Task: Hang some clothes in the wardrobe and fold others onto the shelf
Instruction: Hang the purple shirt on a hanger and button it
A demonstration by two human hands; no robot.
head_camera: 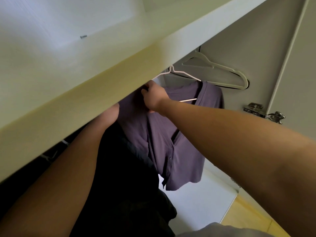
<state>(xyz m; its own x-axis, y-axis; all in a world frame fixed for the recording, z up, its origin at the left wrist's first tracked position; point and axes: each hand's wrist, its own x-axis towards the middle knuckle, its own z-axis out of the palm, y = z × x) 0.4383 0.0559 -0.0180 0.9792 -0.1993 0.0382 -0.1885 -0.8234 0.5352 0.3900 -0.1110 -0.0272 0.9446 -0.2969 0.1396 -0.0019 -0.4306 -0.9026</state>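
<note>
Purple button shirt (171, 142) on wire hanger (181, 72), seemingly hung just below shelf (85, 79). Right hand (152, 96) fingers pinch its shoulder. Left hand hidden behind shelf, fingers untellable. Folding apparently still left.

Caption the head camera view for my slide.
Right hand grips a purple shirt hung on a thin hanger in the wardrobe.
</note>
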